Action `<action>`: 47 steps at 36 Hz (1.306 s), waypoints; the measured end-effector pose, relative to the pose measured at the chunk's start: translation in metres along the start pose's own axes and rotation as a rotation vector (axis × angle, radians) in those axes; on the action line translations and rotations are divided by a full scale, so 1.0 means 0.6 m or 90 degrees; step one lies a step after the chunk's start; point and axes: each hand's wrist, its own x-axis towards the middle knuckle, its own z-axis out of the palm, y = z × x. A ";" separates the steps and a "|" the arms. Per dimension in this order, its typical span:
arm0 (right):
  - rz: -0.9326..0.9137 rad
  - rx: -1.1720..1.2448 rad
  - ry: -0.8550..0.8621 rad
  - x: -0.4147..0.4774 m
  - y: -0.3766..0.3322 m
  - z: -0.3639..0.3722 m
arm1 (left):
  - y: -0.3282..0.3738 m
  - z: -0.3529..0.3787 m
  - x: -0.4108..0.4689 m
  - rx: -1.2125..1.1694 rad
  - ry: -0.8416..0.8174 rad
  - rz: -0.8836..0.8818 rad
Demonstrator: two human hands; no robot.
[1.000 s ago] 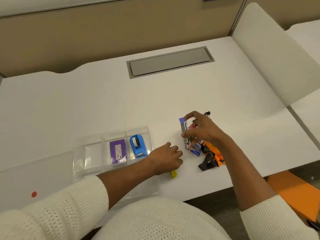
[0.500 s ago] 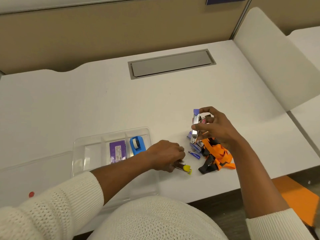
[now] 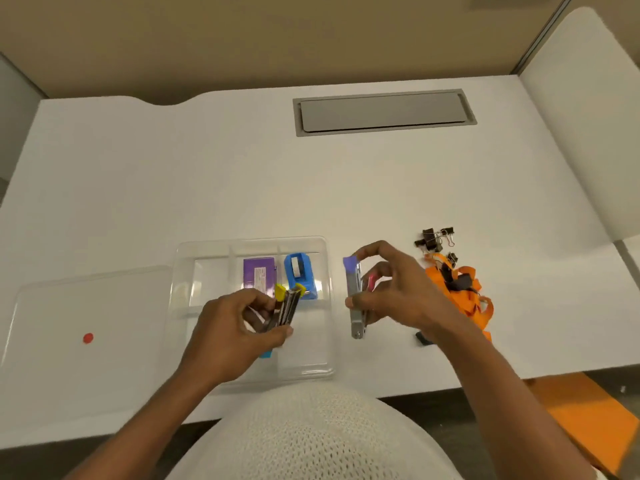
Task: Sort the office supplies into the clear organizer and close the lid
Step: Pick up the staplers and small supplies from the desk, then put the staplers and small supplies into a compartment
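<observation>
Organizer tray, clear and divided, sits on the white desk near its front edge, its detached lid lying flat just left of it. A purple box and blue tape dispenser fill two rear compartments. The left hand, directly above the tray, is closed around a bundle of dark, yellow-capped markers whose long axis tilts away from the person. The right hand, just right of the tray, pinches a grey purple-tipped stapler-like tool nearly upright. Orange lanyards and binder clips wait farther right.
</observation>
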 end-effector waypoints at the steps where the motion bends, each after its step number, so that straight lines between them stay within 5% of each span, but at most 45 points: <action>1: 0.014 -0.022 -0.015 0.000 0.004 0.025 | -0.010 -0.004 -0.009 -0.010 0.009 -0.025; 6: 0.050 -0.159 -0.013 0.011 0.034 0.135 | -0.048 -0.006 -0.038 -0.051 0.045 -0.148; 13: -0.026 -0.492 0.085 0.026 0.067 0.233 | -0.048 0.011 -0.046 0.003 0.054 -0.167; 20: -0.014 -0.628 0.097 0.016 0.080 0.275 | -0.019 0.029 -0.029 0.084 0.039 -0.150; 27: -0.038 -0.499 0.121 -0.003 0.085 0.223 | 0.013 0.053 -0.013 0.183 -0.004 -0.146; 36: 0.071 -0.247 0.319 -0.047 0.125 0.076 | 0.044 0.100 0.007 0.370 -0.065 -0.097; 47: -0.043 -0.494 0.353 0.018 0.193 -0.028 | 0.056 0.142 0.014 0.493 -0.051 -0.011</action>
